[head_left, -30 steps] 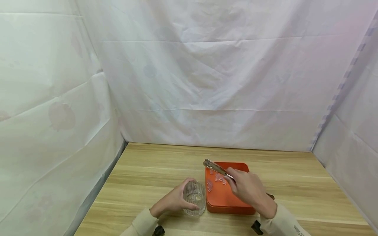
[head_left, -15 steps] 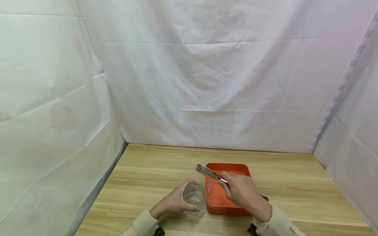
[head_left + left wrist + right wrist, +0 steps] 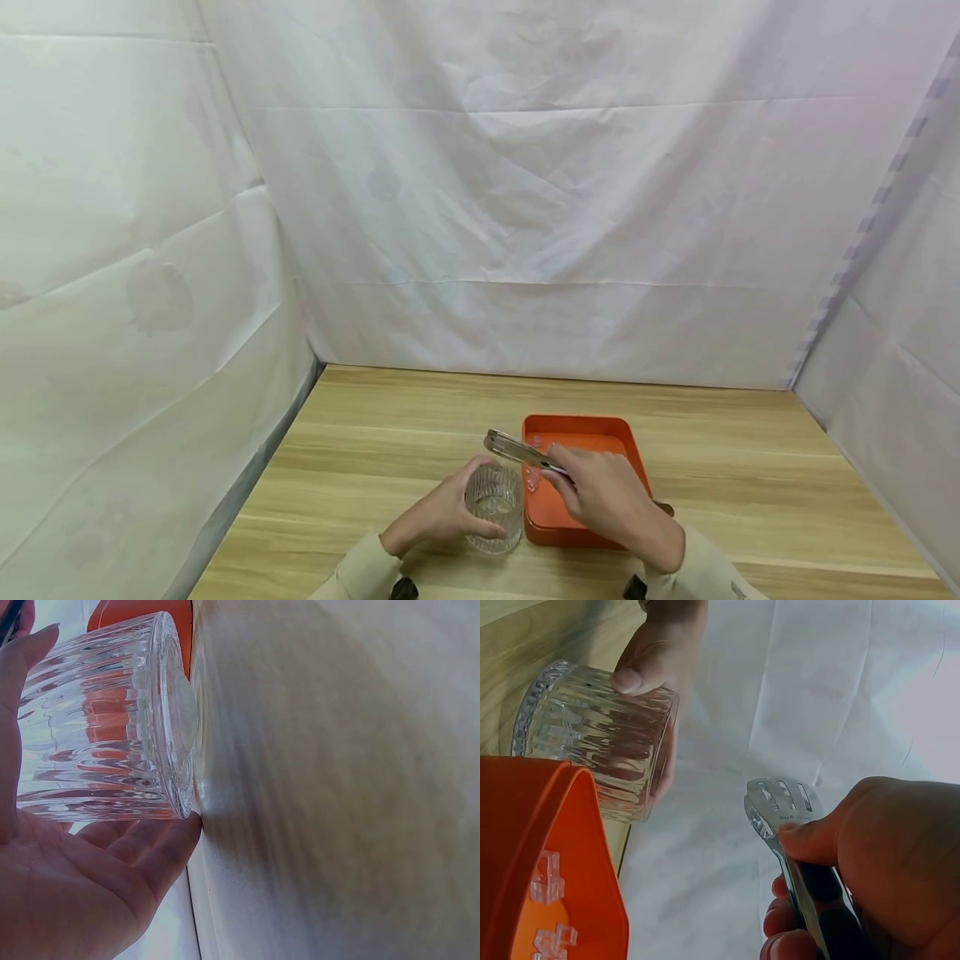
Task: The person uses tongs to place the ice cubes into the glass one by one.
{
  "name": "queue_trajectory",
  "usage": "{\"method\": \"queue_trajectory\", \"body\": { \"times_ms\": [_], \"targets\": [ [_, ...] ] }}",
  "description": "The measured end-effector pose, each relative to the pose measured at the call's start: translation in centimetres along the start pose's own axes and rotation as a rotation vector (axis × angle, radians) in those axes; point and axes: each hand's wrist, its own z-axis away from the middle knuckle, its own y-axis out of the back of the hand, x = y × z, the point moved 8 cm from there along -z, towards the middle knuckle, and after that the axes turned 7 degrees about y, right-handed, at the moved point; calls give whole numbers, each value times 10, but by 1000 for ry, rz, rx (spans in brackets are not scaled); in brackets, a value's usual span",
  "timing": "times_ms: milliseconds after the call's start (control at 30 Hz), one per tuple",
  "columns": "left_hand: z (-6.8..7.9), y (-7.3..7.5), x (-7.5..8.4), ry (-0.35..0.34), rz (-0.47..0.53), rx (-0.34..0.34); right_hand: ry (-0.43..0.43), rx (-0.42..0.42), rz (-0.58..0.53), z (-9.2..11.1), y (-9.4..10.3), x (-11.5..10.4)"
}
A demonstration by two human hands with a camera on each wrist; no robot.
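Your left hand (image 3: 450, 507) grips clear cylindrical glass tumbler (image 3: 504, 498) | right hand (image 3: 611, 493) squeezes silver metal tongs (image 3: 516, 448) above it | loosening early could drop any load outside

I am watching through the left wrist feed as the left hand (image 3: 71, 889) is holding a clear ribbed glass (image 3: 112, 727) between thumb and fingers, one fingertip reaching beside its base. The glass is standing on a blurred wooden table (image 3: 315, 750). Across it from the fingers, an orange box (image 3: 135, 607) is showing. Beyond the thumb tip, a cropped sliver of the right hand (image 3: 28, 616) is appearing.
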Motion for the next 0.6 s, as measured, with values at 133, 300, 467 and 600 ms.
{"method": "queue_trajectory", "body": {
  "times_ms": [133, 300, 467, 600],
  "targets": [
    [1, 0, 0, 3, 1, -3, 34, 29, 7, 0, 1, -5],
    [1, 0, -1, 9, -3, 3, 60, 52, 7, -1, 2, -9],
    [0, 0, -2, 15, 3, 5, 60, 45, 9, 0, 1, -10],
    [-1, 0, -3, 10, 15, 2, 58, 39, 9, 0, 0, -10]
  ]
}}
